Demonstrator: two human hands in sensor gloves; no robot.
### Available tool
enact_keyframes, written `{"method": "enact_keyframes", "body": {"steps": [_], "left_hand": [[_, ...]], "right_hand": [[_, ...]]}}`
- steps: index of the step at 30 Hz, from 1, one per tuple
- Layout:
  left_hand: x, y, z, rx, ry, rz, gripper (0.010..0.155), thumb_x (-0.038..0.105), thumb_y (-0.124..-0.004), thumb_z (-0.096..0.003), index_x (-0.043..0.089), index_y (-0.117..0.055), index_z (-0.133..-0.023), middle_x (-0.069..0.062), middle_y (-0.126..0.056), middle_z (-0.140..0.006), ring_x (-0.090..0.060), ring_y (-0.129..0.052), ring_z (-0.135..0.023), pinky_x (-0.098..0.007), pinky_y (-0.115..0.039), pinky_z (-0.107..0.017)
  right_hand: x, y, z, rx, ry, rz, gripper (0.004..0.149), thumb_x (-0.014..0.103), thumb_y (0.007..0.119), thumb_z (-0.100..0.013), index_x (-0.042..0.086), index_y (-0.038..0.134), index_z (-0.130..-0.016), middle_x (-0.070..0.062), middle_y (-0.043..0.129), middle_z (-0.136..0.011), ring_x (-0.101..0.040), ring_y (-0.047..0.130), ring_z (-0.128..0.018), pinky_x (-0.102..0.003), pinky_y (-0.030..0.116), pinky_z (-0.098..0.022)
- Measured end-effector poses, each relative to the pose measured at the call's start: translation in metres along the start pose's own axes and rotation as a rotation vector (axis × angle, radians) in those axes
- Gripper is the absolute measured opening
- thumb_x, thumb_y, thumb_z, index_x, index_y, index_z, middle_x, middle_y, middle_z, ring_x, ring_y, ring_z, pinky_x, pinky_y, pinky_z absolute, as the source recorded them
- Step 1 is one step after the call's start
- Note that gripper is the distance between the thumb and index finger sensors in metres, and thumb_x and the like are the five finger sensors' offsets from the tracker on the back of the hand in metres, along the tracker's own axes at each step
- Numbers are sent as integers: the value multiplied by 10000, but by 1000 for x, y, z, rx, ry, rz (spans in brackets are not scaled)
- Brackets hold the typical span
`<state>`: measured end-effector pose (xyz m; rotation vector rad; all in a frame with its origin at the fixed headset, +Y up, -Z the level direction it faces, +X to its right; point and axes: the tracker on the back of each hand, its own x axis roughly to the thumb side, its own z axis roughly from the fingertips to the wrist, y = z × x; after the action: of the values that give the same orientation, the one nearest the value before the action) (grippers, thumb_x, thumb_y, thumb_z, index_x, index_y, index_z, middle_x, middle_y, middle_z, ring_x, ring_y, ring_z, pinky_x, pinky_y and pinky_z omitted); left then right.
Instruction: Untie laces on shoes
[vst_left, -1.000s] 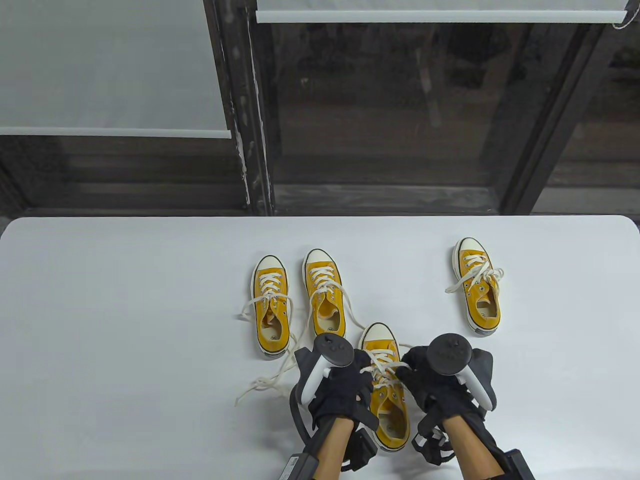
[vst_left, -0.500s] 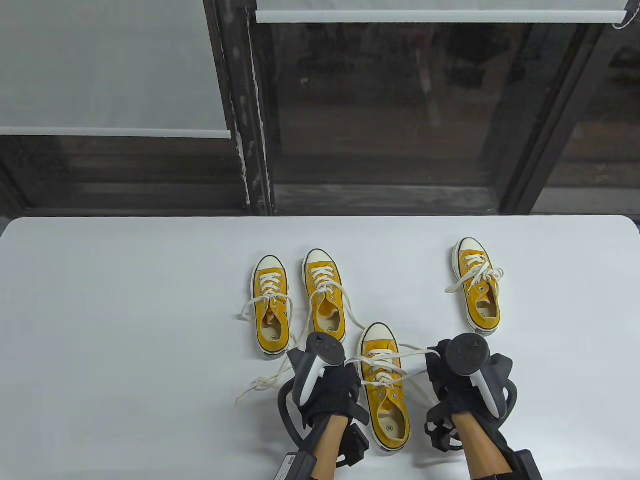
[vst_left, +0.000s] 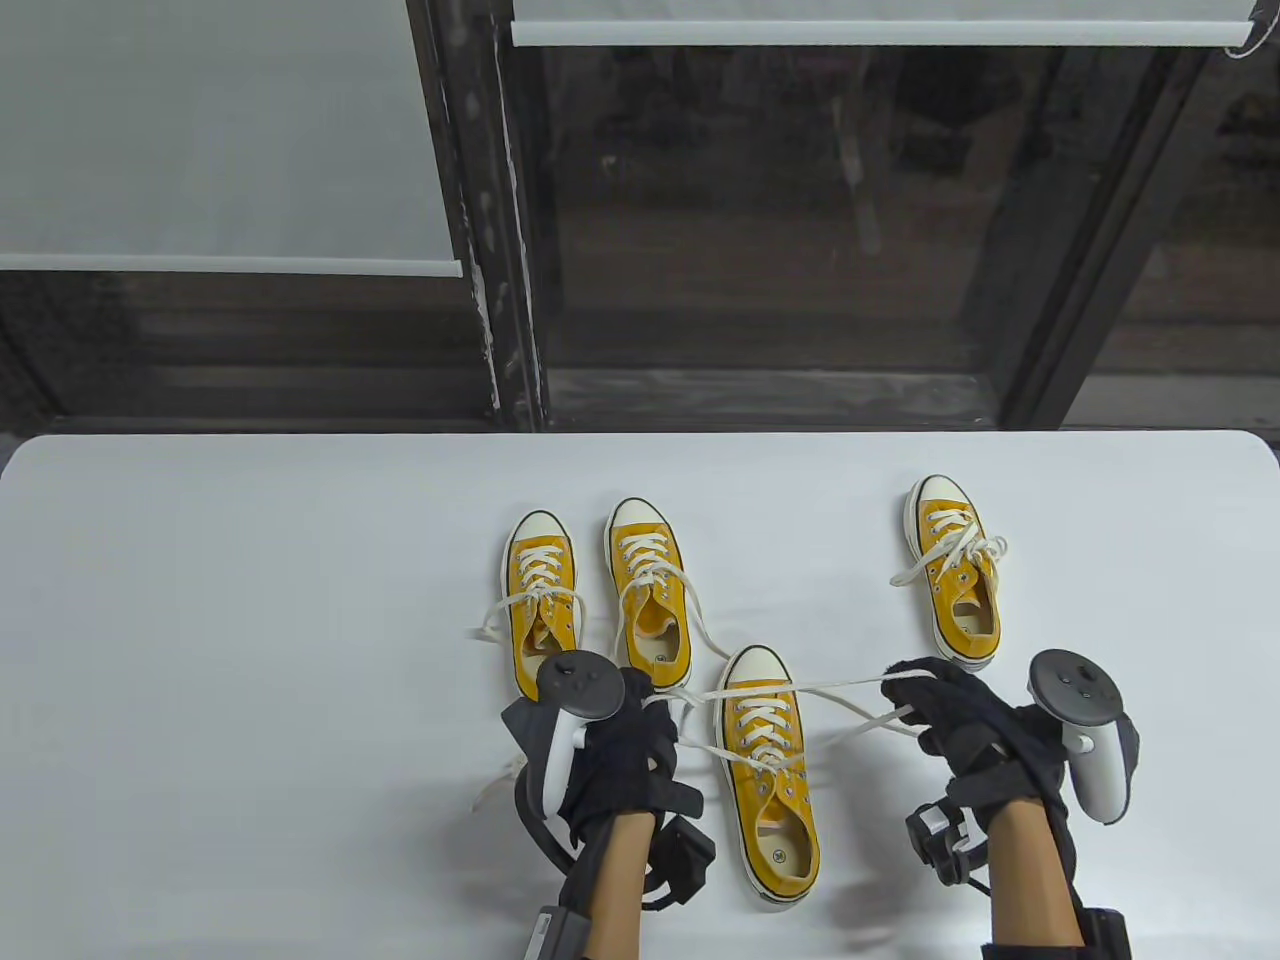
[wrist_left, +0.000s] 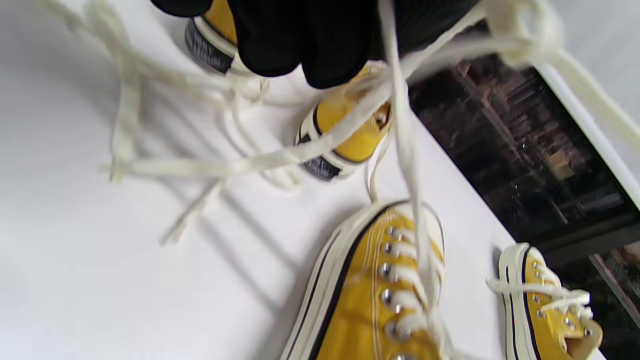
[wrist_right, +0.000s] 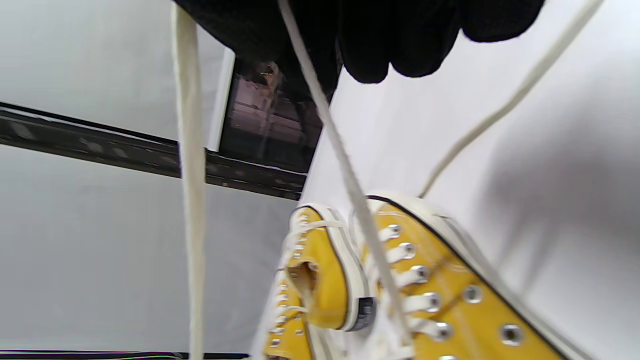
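A yellow sneaker (vst_left: 768, 790) with white laces lies nearest me at the table's centre. My left hand (vst_left: 655, 700) holds one lace end (vst_left: 700, 745) out to the shoe's left. My right hand (vst_left: 900, 692) holds the other lace end (vst_left: 845, 705) out to its right. Both strands run stretched from the eyelets. In the left wrist view my gloved fingers (wrist_left: 310, 45) hold a lace (wrist_left: 406, 150) above the sneaker (wrist_left: 365, 300). In the right wrist view my fingers (wrist_right: 400, 40) hold a lace (wrist_right: 345, 175) above the sneaker (wrist_right: 450, 300).
Two more yellow sneakers (vst_left: 543, 615) (vst_left: 648, 590) stand side by side behind my left hand, their loose laces trailing on the white table (vst_left: 250, 650). Another yellow sneaker (vst_left: 955, 570) with a bow stands at the back right. The table's far edge meets a dark window frame.
Both hands have moved apart, left hand leftwards and right hand rightwards, drawing the near sneaker's lace ends out sideways. The bow over its tongue has come open.
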<state>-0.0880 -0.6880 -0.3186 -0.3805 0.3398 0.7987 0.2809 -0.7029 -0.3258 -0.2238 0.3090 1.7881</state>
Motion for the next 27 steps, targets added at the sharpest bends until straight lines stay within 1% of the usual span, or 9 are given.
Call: {"method": "enact_keyframes", "body": {"steps": [2,5,8,10,14,17,22,24,27], "left_hand": [[-3,13,3,29,-17,25,415,430,-666,-661,329,-647,-1063,29,-771,-964,-247,-682,-1021,-641,-428,-803],[-10,31,8,51,-28,106,398,416,-687,-654,306,-692,-1037,0,-779,-965,-272,-682,-1016,-650,-420,-797],[-20,50,12,74,-30,138,402,413,-695,-647,295,-699,-1031,-15,-771,-979,-289,-669,-1022,-651,-420,-793],[-27,62,14,76,-28,162,404,416,-700,-647,289,-702,-1031,-25,-764,-990,-298,-660,-1028,-651,-413,-795],[-43,79,16,103,-9,194,408,420,-702,-646,277,-700,-1028,-39,-740,-1021,-316,-628,-1049,-653,-404,-796],[-54,87,17,116,13,203,406,411,-713,-643,268,-712,-1023,-47,-736,-1028,-326,-616,-1055,-655,-399,-796],[-71,92,14,142,83,151,422,432,-714,-641,253,-715,-1022,-62,-724,-1048,-341,-600,-1068,-658,-392,-798],[-74,93,13,169,123,109,442,439,-713,-638,247,-701,-1036,-73,-711,-1064,-353,-580,-1079,-659,-387,-800],[-75,96,12,211,162,30,525,456,-700,-642,241,-604,-1111,-91,-649,-1113,-372,-537,-1101,-669,-362,-804]], "right_hand": [[2,-5,3,23,-46,-73,370,388,615,-676,218,698,-994,-150,563,-1109,-422,599,-1015,-633,524,-708],[8,-13,10,24,-101,-141,372,395,610,-681,214,686,-998,-151,539,-1118,-425,579,-1023,-637,514,-711],[16,-24,21,-16,-160,-176,376,403,597,-688,209,670,-1001,-150,522,-1123,-428,557,-1031,-641,500,-714],[20,-31,30,-94,-164,-148,379,396,593,-690,191,665,-1000,-160,520,-1119,-440,550,-1027,-645,492,-713],[24,-41,45,-361,-110,63,386,398,596,-683,172,675,-986,-177,528,-1112,-455,555,-1017,-648,500,-704],[21,-45,47,-441,-65,99,395,377,565,-688,154,659,-1000,-211,496,-1114,-489,512,-1013,-665,470,-703],[11,-54,48,-608,82,230,424,365,576,-684,111,657,-1013,-261,469,-1112,-537,471,-1001,-693,431,-692],[5,-58,48,-655,140,270,460,351,580,-681,91,613,-1059,-284,443,-1114,-560,441,-997,-701,414,-688],[-1,-61,45,-685,193,317,506,321,584,-680,78,528,-1121,-309,393,-1119,-583,386,-996,-712,383,-685]]}}
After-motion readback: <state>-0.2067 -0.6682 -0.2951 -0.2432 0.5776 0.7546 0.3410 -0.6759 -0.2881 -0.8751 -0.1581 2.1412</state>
